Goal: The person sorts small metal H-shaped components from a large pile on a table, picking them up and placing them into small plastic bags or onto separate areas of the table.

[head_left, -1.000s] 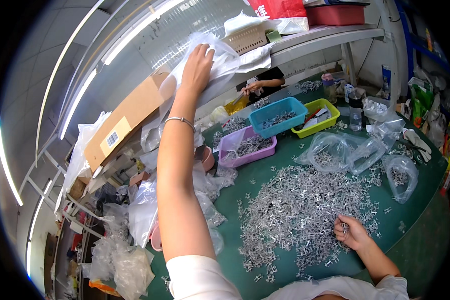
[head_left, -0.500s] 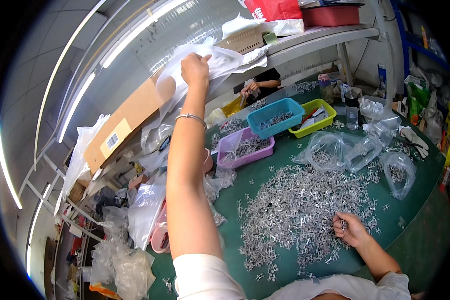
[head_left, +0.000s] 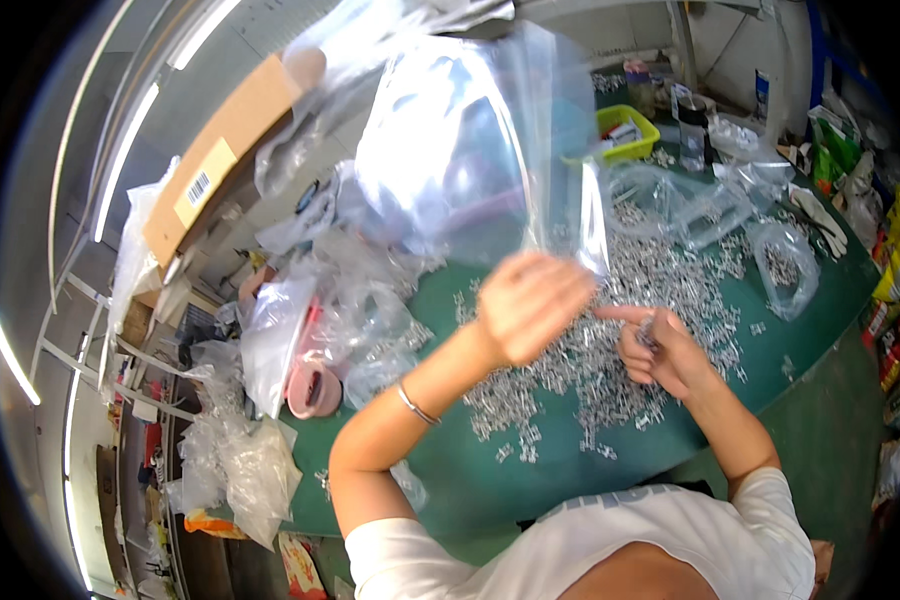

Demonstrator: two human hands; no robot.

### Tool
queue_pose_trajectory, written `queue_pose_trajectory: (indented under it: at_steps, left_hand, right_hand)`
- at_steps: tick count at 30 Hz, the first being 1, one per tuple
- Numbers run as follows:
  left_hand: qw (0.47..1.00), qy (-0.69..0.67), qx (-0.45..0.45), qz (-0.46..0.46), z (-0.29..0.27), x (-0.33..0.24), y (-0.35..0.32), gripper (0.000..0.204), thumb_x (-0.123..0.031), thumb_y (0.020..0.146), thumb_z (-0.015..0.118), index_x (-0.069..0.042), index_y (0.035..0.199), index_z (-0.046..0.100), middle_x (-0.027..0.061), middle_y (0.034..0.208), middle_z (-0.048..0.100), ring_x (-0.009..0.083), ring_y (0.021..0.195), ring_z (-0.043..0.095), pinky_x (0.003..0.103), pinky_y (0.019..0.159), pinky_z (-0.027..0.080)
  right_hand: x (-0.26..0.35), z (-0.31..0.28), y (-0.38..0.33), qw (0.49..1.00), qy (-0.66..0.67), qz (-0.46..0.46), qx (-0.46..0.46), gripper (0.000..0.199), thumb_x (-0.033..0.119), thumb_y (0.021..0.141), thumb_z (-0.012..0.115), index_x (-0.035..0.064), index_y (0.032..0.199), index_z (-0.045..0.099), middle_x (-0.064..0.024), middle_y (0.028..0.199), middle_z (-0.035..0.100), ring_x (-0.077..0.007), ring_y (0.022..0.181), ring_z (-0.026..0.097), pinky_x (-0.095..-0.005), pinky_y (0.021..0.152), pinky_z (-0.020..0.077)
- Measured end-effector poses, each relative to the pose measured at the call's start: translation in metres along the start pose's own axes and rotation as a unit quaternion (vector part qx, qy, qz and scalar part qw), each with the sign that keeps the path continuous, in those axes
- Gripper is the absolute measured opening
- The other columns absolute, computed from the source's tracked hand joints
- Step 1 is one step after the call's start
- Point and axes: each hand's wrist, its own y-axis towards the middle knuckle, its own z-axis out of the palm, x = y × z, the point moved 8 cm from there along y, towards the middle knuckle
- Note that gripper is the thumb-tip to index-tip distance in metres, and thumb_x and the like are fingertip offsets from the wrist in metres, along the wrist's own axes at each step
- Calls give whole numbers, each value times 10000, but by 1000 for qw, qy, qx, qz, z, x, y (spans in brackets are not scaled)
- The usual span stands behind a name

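Observation:
My left hand (head_left: pixel 535 305), slightly blurred, is raised over the table and shut on the lower edge of a large clear plastic bag (head_left: pixel 440 150). The bag stands up from the hand, catches the light and partly covers the trays behind it. Close to its right, my right hand (head_left: pixel 665 352) has the index finger stretched toward the left hand and the other fingers curled round small silvery metal clips. Beneath both hands spreads a wide heap of the same metal clips (head_left: pixel 620 385).
The green table (head_left: pixel 450 480) bears a yellow-green tray (head_left: pixel 627 133) and clear bags with clips (head_left: pixel 785 265) at the right. A pink tape roll (head_left: pixel 313 390) and crumpled plastic bags (head_left: pixel 235 470) lie left. A cardboard box (head_left: pixel 220 170) sits on the shelf.
My left hand has come down from the shelf toward me, bringing a clear plastic bag with it. My right hand has lifted off the heap and moved up and left beside it.

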Motion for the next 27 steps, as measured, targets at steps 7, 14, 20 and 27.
queue_pose_trajectory:
  at_steps: [7, 14, 20, 27]
  left_hand:
    - [958, -180, 24, -220, 33, -101, -54, 312, -104, 713, 662, 12, 995, 594, 158, 1075, 589, 261, 1002, 567, 403, 870, 423]
    - [413, -427, -251, -764, 70, -122, -202, 726, -298, 825, 634, 23, 1349, 247, 202, 1388, 276, 278, 1300, 255, 361, 1048, 232]
    - [631, -387, -301, -601, 9, -102, -138, 1148, -481, 625, 765, -21, 1405, 58, 221, 1425, 179, 318, 1342, 154, 472, 1053, 169]
    - [633, -425, -70, -644, -19, -65, -140, 424, -174, 674, 761, 66, 989, 609, 129, 793, 653, 182, 749, 625, 266, 706, 480]
  right_hand:
    - [-44, -37, 5, 990, -79, 4, -118, 136, 60, 817, 591, -13, 928, 620, -78, 855, 628, -116, 707, 580, -242, 563, 464]
    - [-49, -14, -33, 994, -54, 48, 83, 116, 79, 765, 628, -16, 829, 644, -93, 728, 641, -114, 560, 549, -222, 494, 409]
    - [-47, 45, -49, 899, -368, 26, 237, 119, 121, 767, 667, 3, 782, 675, -62, 745, 663, -93, 682, 592, -231, 642, 446]
    - [-49, 52, -59, 873, -412, 42, 257, 138, 144, 765, 677, 6, 766, 664, -40, 706, 647, -85, 675, 576, -243, 630, 450]
